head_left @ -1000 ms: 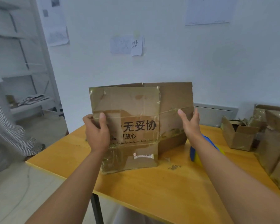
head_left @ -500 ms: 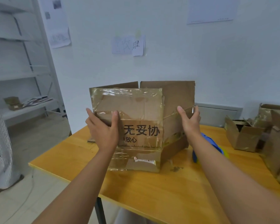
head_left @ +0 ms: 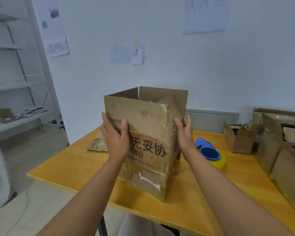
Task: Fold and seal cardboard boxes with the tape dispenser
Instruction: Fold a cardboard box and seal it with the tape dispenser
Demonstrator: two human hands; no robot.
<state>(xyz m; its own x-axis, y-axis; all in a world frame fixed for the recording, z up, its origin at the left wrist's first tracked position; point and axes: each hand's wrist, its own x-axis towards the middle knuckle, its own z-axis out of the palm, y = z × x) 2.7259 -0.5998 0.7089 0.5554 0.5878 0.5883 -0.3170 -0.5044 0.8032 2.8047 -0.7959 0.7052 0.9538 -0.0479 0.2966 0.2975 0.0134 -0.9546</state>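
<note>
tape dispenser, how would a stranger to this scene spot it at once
On the yellow wooden table, look just right of the tall open box with black characters. The tape dispenser lies there: the only blue thing, carrying a yellowish tape roll, among brown cardboard boxes.

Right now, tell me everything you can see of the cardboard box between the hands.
The cardboard box is worn brown board, patched with glossy old tape and printed with black Chinese characters. It stands upright on the wooden table, top flaps raised and open. The left hand lies flat against its front face, the right hand against its right side.
</note>
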